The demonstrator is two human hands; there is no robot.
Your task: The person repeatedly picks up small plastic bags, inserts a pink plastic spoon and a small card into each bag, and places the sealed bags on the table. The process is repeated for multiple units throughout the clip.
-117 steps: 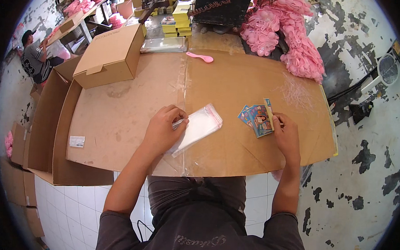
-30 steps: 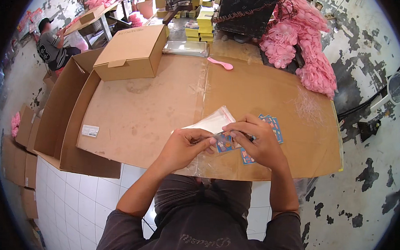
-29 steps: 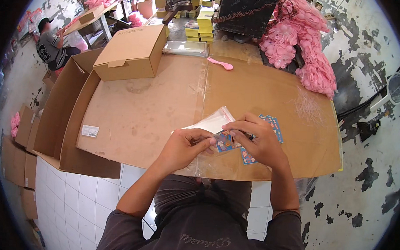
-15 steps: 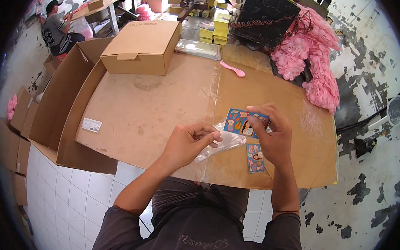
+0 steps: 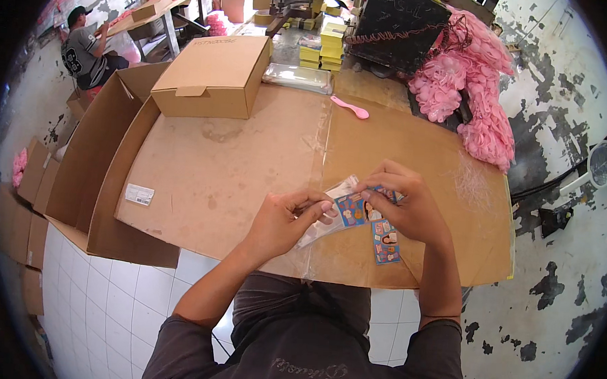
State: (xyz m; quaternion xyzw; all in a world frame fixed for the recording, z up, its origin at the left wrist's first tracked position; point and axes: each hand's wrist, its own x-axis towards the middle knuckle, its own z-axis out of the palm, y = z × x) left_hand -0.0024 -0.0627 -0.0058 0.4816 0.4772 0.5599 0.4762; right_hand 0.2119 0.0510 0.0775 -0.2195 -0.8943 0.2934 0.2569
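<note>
My left hand [image 5: 290, 219] pinches the edge of a clear plastic bag [image 5: 318, 232] over the cardboard-covered table. My right hand [image 5: 406, 201] is closed on a blue printed card [image 5: 351, 210], its fingers covering the card's right part. The card's left end lies at the bag, close to my left fingertips; how far it sits inside I cannot tell. A second blue printed card [image 5: 386, 243] lies on the table just below my right hand. Farther off rests a pink plastic spoon [image 5: 350, 108].
A closed brown box [image 5: 210, 77] stands at the back left, beside a large open carton [image 5: 105, 160]. Behind are a stack of clear bags [image 5: 298, 78] and yellow card stacks [image 5: 332, 45]. Pink bundles [image 5: 486, 116] hang at the right. Another person [image 5: 86, 51] sits far left.
My right hand has brought the card left and slightly down, onto the bag. The left hand keeps its pinch on the bag almost in place.
</note>
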